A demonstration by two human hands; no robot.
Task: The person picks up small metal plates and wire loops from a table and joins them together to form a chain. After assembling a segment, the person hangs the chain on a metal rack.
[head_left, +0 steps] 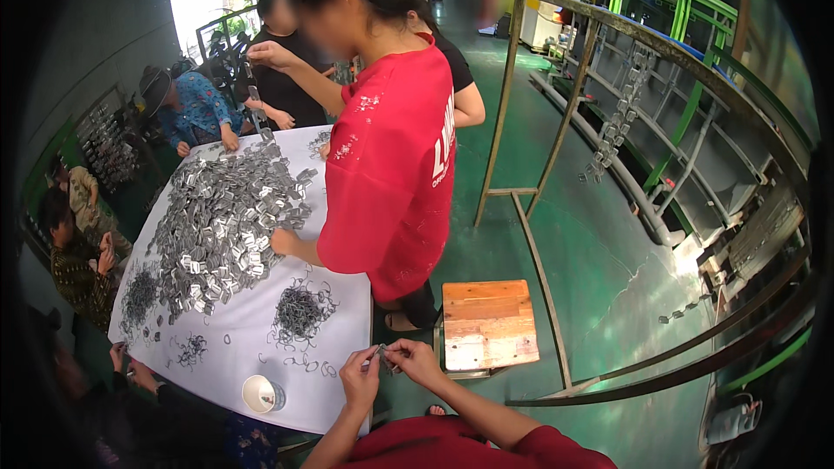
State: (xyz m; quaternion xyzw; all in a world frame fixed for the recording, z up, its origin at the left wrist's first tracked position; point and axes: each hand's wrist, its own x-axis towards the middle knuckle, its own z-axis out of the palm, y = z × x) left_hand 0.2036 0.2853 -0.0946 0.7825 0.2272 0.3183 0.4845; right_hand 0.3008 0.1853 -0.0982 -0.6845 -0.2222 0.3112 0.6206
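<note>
My left hand and my right hand meet just past the near right corner of the white table. The fingers of both are pinched on a small grey metal piece, whose exact shape I cannot make out. To the left of my hands lies a pile of dark wire hooks, with loose ones scattered round it. Beyond that, a large heap of flat silvery metal pieces covers much of the table.
A white cup stands at the table's near edge. Close on the far side is a person in a red shirt; several others surround the table. At right are a wooden stool and a metal frame with a hanging chain of metal pieces.
</note>
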